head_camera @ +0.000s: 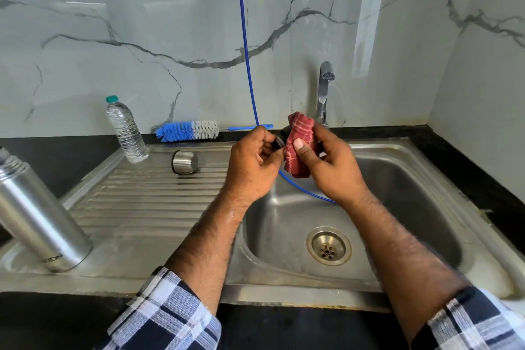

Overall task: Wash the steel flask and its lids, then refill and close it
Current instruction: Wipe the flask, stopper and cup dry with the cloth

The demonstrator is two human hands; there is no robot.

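over the sink basin (403, 179), left hand (252, 167) pinches a black lid (277, 143); right hand (332, 162) grips a red cloth (298, 136) against it.

Both forearms are extended forward and are angled inward, so that the 2 hands are brought close together at mid-frame. The left hand (252, 163) is seen from the back, its fingers curled inward and a small dark lid (277, 144) pinched at the fingertips. The right hand (331, 163) is closed around a red cloth (299, 145), with the thumb (301, 150) pressed flat across its front. Checked sleeves (167, 312) are rolled back to below the elbows, and the forearms are left bare.
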